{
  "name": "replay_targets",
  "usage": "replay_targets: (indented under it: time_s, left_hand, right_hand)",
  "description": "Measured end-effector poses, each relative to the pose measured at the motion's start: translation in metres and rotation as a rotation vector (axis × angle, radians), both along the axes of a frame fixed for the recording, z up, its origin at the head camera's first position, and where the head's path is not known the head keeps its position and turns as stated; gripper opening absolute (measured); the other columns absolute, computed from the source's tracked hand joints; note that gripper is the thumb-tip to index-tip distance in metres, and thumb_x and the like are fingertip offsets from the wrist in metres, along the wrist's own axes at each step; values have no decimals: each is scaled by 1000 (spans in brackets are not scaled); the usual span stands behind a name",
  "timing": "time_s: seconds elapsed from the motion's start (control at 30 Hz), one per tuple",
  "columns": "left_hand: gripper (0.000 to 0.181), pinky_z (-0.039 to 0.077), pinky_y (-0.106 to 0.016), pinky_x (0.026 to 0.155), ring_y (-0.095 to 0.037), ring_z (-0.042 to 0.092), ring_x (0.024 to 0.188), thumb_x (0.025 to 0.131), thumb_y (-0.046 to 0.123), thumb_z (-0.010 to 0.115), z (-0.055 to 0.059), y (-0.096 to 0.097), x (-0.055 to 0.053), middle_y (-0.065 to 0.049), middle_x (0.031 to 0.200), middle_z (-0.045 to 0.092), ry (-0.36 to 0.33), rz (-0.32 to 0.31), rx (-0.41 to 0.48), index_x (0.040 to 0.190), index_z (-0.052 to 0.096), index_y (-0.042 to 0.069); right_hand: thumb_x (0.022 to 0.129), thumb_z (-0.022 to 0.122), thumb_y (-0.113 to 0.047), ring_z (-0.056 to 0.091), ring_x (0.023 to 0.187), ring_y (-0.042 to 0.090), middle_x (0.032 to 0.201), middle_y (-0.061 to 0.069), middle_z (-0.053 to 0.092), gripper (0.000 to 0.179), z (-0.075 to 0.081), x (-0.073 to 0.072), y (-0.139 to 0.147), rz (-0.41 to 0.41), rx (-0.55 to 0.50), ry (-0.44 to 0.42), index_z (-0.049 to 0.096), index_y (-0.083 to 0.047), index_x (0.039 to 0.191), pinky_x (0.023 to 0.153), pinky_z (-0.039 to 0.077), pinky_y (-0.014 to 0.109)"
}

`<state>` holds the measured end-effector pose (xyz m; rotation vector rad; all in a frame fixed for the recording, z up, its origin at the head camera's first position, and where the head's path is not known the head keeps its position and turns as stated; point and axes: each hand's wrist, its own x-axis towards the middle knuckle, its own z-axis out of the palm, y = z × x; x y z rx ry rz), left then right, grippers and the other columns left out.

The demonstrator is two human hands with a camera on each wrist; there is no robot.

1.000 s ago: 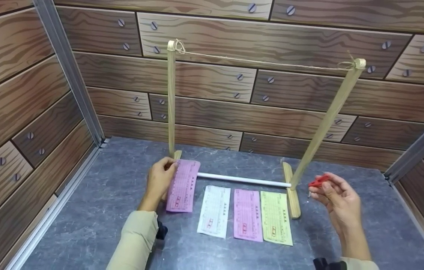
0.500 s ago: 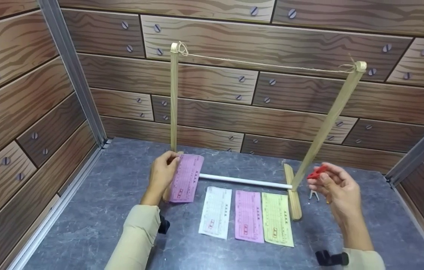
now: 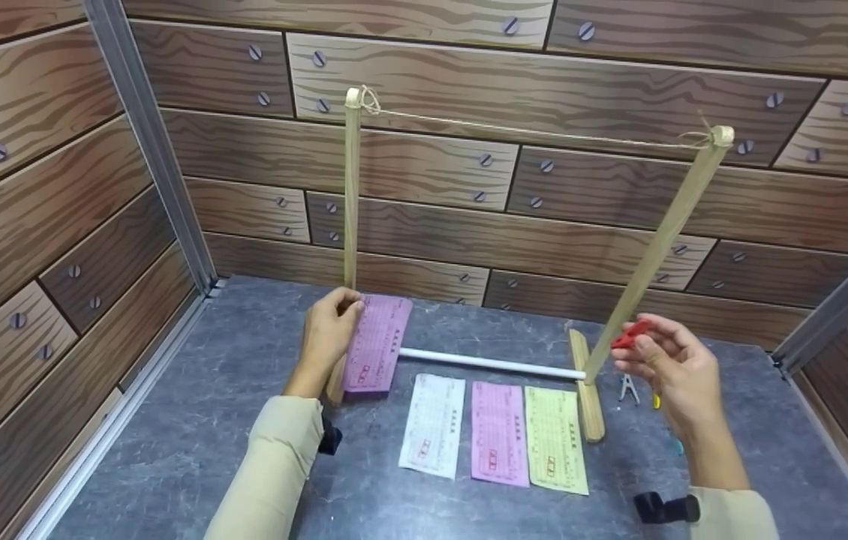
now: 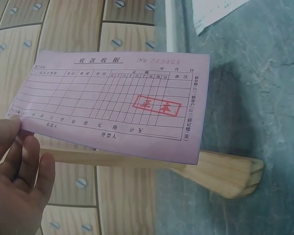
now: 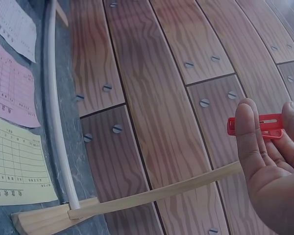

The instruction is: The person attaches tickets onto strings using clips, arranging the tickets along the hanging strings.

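- Left hand pinches a pink slip by one corner, off the counter, in front of the left post. Corner grip likely chosen so most of the sheet stays uncovered; printed face shows in the left wrist view.
- Right hand holds a red clip between thumb and fingers, near the right post. Fingertip hold probably leaves it easy to squeeze; can't tell if its mouth is parted.
- Clip and slip well apart.
- White slip, second pink slip, yellow slip lie flat in a row; spread out, I'd guess, so each can be picked singly.
- String tied at both post tops, presumably to keep it taut. White rod runs low between the posts, likely as a spacer.
- Grey clip by the right foot; yellow item beside it, partly hidden.
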<state>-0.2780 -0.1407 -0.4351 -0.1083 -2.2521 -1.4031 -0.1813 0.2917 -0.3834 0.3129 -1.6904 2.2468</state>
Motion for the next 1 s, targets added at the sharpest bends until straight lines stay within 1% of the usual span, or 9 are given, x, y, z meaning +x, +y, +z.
replay_targets:
  time_s: [0.1, 0.23, 0.37, 0.53, 0.63, 0.8, 0.87, 1.0]
  left_hand:
    - [6, 45, -33, 67, -19, 56, 73, 94, 6, 69, 5, 0, -1, -4, 79, 64, -5, 2, 4, 97, 73, 3]
    - [5, 44, -30, 65, -17, 55, 71, 93, 6, 69, 12, 0, -3, -3, 77, 63, 13, -13, 24, 95, 72, 2]
    - [6, 43, -30, 64, -18, 54, 70, 92, 6, 69, 20, 0, -4, -4, 76, 62, 41, -22, 40, 94, 72, 1]
    - [7, 43, -30, 65, -17, 55, 71, 93, 7, 69, 27, 0, -5, -4, 78, 63, 39, -29, 42, 95, 72, 1]
    - [7, 44, -30, 66, -17, 55, 71, 93, 7, 69, 32, 0, -7, -4, 78, 63, 37, -29, 40, 95, 72, 1]
    - [7, 43, -30, 65, -18, 54, 70, 92, 7, 69, 40, 1, -10, -5, 77, 63, 55, -22, 46, 94, 72, 0]
    - [7, 43, -30, 66, -18, 54, 71, 92, 7, 70, 44, 2, -12, -5, 77, 62, 66, -21, 44, 94, 73, 0]
    - [7, 43, -30, 66, -17, 54, 70, 92, 7, 70, 52, 6, -14, -4, 76, 62, 91, -28, 36, 94, 73, 0]
  right_hand:
    - [99, 56, 8, 72, 78, 25, 107, 20, 70, 27, 3, -1, -2, 11, 5, 1, 55, 11, 126, 69, 59, 35]
    - [98, 54, 11, 73, 78, 26, 106, 21, 70, 30, 8, -4, -7, 43, -11, 29, 50, 17, 128, 69, 59, 35]
    - [98, 54, 11, 73, 78, 27, 106, 22, 69, 32, 15, -7, -11, 64, -1, 57, 48, 19, 129, 69, 59, 35]
    - [98, 56, 9, 73, 78, 27, 108, 21, 69, 36, 22, -9, -15, 45, 46, 48, 45, 20, 131, 69, 59, 35]
    - [98, 57, 7, 73, 79, 26, 107, 18, 69, 32, 25, -11, -18, 37, 73, 38, 50, 16, 129, 70, 59, 35]
    - [98, 59, 5, 73, 80, 25, 108, 18, 70, 25, 31, -15, -20, 39, 103, 41, 61, 3, 122, 71, 59, 35]
    - [98, 60, 5, 73, 80, 25, 107, 18, 70, 24, 34, -17, -21, 40, 104, 46, 62, 1, 121, 71, 59, 35]
    - [98, 60, 5, 73, 78, 24, 105, 15, 71, 23, 38, -20, -25, 43, 121, 47, 62, 1, 120, 71, 59, 35]
